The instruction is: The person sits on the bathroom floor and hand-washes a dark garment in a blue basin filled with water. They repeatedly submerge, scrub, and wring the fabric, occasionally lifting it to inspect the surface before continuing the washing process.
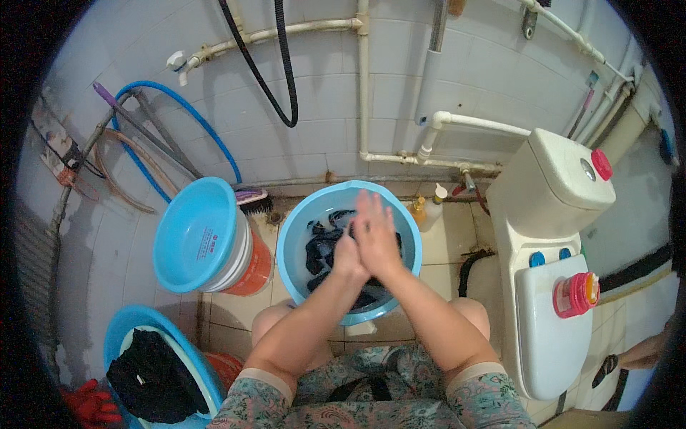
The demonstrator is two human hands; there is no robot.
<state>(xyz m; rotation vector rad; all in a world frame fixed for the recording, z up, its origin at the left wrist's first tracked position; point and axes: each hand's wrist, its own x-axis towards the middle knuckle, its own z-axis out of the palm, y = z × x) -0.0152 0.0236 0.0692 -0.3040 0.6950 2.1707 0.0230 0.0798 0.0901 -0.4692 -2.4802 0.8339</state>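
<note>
Pale tiled wall (321,100) and cream pipes (363,86) fill the upper part of my view, above a tiled floor (439,247). At the centre of the frame, a blue basin (290,247) holds dark cloth (321,252) lying in water (303,232). Over it I see the left hand (349,256) and right hand (376,232) together, apparently palm to palm. The right one's blurred fingers look straight; the left is partly hidden, and I cannot tell whether any cloth is caught between them. I'd expect the soaked cloth to be soft, limp, a little slippery and heavier than its bulk suggests (water does that), hardly fragile. I would gather a thick bunch mid-pile with both hands, rather than pinch one loose edge.
</note>
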